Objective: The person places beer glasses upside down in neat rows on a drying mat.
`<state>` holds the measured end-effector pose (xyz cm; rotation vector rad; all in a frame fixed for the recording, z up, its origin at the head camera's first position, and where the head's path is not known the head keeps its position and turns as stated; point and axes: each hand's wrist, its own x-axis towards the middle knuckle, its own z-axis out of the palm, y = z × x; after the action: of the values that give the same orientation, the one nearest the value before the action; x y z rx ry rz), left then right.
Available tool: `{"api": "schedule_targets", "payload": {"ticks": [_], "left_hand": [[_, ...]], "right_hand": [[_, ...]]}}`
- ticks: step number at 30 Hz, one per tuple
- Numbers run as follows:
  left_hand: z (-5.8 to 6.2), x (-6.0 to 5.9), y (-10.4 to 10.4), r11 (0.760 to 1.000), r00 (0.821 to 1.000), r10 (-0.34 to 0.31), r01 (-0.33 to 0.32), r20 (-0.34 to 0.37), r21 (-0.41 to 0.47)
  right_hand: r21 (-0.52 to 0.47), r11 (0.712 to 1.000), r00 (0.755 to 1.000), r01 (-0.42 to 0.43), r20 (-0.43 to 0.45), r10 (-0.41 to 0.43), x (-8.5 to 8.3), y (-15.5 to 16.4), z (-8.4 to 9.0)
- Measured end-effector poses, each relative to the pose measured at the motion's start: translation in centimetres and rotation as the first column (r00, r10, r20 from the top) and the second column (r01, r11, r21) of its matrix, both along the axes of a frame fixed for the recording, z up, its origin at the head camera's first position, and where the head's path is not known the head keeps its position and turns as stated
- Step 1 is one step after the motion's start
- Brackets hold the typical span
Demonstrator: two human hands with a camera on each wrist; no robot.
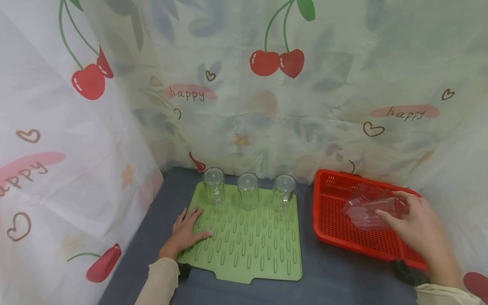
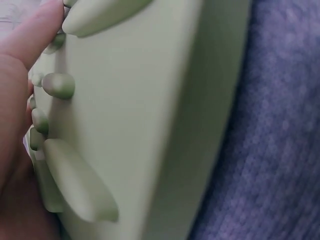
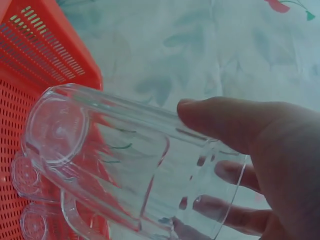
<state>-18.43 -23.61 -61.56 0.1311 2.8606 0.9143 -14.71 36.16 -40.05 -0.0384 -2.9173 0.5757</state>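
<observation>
My right hand (image 1: 409, 222) grips a clear glass mug (image 1: 375, 207) lying on its side over the red basket (image 1: 335, 228). In the right wrist view the thumb and fingers wrap the clear glass mug (image 3: 130, 165) near its rim, with two more clear mugs (image 3: 30, 200) below it in the red basket (image 3: 30, 55). My left hand (image 1: 187, 231) rests flat, fingers spread, on the left edge of the green ridged drying mat (image 1: 251, 245). The left wrist view shows the mat (image 2: 145, 115) close up beside the hand (image 2: 15, 100). Three glass mugs (image 1: 248, 190) stand upside down along the mat's far edge.
The mat and basket lie on a dark blue-grey cloth (image 1: 335, 279). A cherry-print curtain (image 1: 267, 84) closes in the back and both sides. A dark wrist strap (image 1: 409, 275) shows by the basket's near corner.
</observation>
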Motion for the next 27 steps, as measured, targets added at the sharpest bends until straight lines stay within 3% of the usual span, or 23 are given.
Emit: {"api": "schedule_targets", "payload": {"ticks": [9,16,27], "left_hand": [[0.0,0.0,0.0,1.0,0.999,-0.015,0.014,-0.045,-0.013],[-0.2,-0.1,-0.2,0.999,0.999,-0.039,0.04,0.002,-0.033],[-0.4,-0.2,-0.1,0.998,0.999,-0.035,0.036,0.017,-0.045]], "right_hand": [[-0.082,0.997,0.995,0.014,-0.099,-0.022,0.1,-1.5,0.4],[-0.179,0.983,0.985,0.035,-0.16,-0.064,0.2,-3.0,0.8],[-0.263,0.964,0.981,0.034,-0.173,-0.082,0.2,-4.7,0.2]]}}
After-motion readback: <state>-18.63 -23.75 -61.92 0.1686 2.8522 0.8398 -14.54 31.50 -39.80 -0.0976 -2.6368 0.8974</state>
